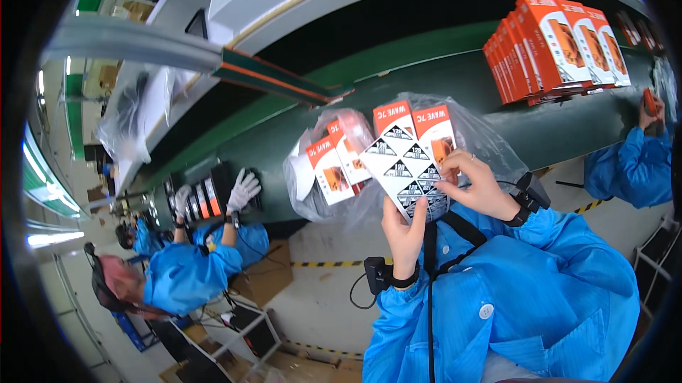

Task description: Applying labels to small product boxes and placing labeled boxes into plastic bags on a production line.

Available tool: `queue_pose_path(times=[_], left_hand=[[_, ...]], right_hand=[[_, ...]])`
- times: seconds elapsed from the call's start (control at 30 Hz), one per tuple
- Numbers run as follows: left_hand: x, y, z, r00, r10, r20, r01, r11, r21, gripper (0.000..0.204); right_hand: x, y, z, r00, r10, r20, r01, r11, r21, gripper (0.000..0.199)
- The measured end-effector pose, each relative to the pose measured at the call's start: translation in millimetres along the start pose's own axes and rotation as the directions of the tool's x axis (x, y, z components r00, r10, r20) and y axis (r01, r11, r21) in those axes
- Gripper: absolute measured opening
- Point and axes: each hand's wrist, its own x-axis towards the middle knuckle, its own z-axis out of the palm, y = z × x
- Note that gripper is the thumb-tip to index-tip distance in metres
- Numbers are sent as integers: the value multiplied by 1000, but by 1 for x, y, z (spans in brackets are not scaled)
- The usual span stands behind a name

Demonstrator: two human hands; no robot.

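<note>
A white sheet of stickers (398, 164) with rows of black triangular labels is tilted up in front of me. My left hand (405, 235) grips its lower edge, thumb on the front. At the sheet's right edge my right hand (477, 185) has its fingers closed on it; whether a single label is between the fingertips I cannot tell. Just behind the sheet are orange-and-white boxes (395, 114), partly covered by it. More such boxes (328, 178) lie to the left, in a crumpled clear plastic bag (295, 170). Another clear bag (490, 148) spreads beside my right hand.
Several orange-and-white boxes (561, 45) stand in rows at the far right of the dark green bench (426, 77). A metal bar (142, 42) reaches over it from the left. Co-workers are on both sides; the left one's gloved hand (245, 190) is by black trays (206, 200).
</note>
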Motion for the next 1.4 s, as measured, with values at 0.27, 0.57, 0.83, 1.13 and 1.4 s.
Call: queue_pose_path(times=[0.27, 0.57, 0.83, 1.13, 1.4], left_hand=[[-13, -20, -26, 986, 63, -153, -39, 987, 158, 24], [-8, -23, -30, 997, 82, 8, -79, 930, 359, 17], [1, -74, -16, 966, 157, -207, 47, 678, 733, 13], [-2, -96, -36, 947, 138, -291, 88, 756, 648, 12], [-1, -93, -29, 958, 80, -276, 106, 794, 599, 11]], right_hand=[[8, 0, 30, 962, -243, 125, 263, 947, -183, 21], [5, 19, 27, 940, -155, 305, 215, 961, -176, 16], [-3, 76, 41, 957, 14, 288, 15, 995, -97, 12], [10, 170, 31, 880, 317, 354, -204, 925, -321, 11], [8, 168, 36, 880, 316, 354, -137, 884, -448, 9]])
